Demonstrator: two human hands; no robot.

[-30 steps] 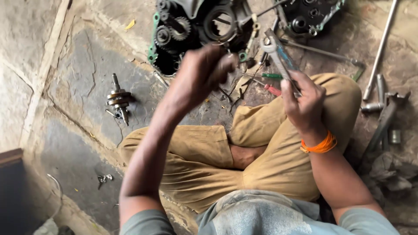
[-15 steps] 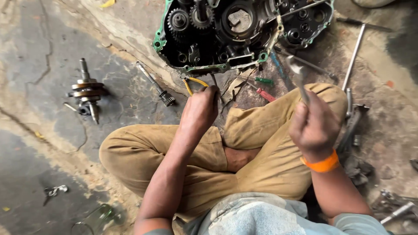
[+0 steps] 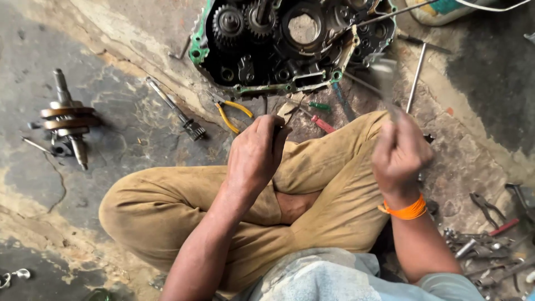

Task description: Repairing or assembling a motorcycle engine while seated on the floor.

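Greasy engine case [image 3: 290,50] beyond left hand [image 3: 256,153]

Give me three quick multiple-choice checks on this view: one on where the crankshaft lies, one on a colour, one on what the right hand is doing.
1. Where does the crankshaft lie?
A. On the floor at the far left
B. Inside the engine case
C. On the person's lap

2. What colour are the handles of the pliers lying below the engine case?
A. Blue
B. Yellow
C. White

3. What state is the right hand in?
A. Flat on the floor
B. Open and empty on the knee
C. Raised, closed around a metal tool

Answers: 1 A, it lies on the stone floor well left of the case. 2 B, both curved handles are yellow. 3 C, the fist is lifted above the knee with a blurred tool sticking up from it; the left hand rests on the other knee, its grip unclear.
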